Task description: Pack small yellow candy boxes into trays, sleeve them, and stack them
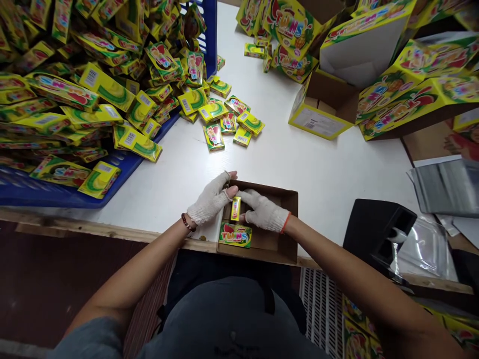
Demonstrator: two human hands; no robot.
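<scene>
Your fingertips (235, 191) meet over a small yellow packet (235, 208), which stands on its narrow edge inside the brown cardboard tray (288, 199). Your left hand (210, 201), in a white knit glove with the fingertips bare, curls its fingers against the upper left side of the packet and touches the tray's far left corner. Your right hand (264, 211), gloved the same way, pinches the packet from the right, thumb low and fingers closed against its top; both hands are closed on this one packet. A beaded bracelet (186, 222) sits on your left wrist, and a red band (286, 222) edges the right glove's cuff. Just nearer you than the packet, inside the same tray, a flat packet printed TWINS (235, 234) lies face up against the tray's near left corner. The tray rests on the white table (299, 159), its near wall overhanging the table's wooden edge. Beyond the tray, well apart from it, loose packets (228, 119) lie scattered on the table. Far left of the tray, a blue crate (22, 192) holds a spilling heap of the same yellow packets. Beyond and right of the tray, printed display cartons (404, 94) stand piled, one open brown box (322, 107) nearest. To the tray's right, a black device (377, 232) sits at the table edge, with clear plastic sleeves (445, 187) beyond it.
</scene>
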